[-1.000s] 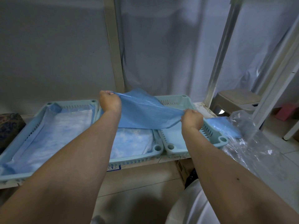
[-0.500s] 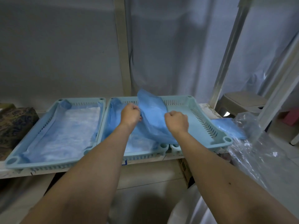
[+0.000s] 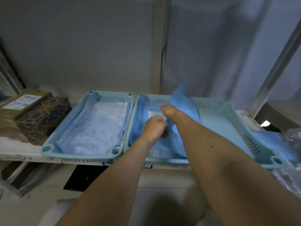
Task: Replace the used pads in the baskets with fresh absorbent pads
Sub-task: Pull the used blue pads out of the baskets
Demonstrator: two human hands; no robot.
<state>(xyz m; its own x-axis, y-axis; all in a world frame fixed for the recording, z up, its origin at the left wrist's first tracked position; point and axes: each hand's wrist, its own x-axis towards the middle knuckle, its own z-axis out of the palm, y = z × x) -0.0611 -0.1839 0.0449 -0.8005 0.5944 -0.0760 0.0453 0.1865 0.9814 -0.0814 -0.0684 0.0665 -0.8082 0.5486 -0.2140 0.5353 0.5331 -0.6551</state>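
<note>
The pale turquoise slotted plastic baskets (image 3: 236, 128) look smooth and matt. The thin blue pad (image 3: 184, 101) seems soft, papery. Crinkled clear plastic wrap (image 3: 291, 170) shines glossy.

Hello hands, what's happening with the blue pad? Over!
Both hands, left hand and right hand, grip blue pad over middle basket. Nothing blocking.

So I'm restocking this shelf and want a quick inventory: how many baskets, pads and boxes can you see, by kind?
Baskets: 3, left, middle, right
Blue pads: 4, one in the left basket, one in the middle basket, one held up, one on the plastic bag
Boxes: 2, patterned, labelled
Total: 9
</note>
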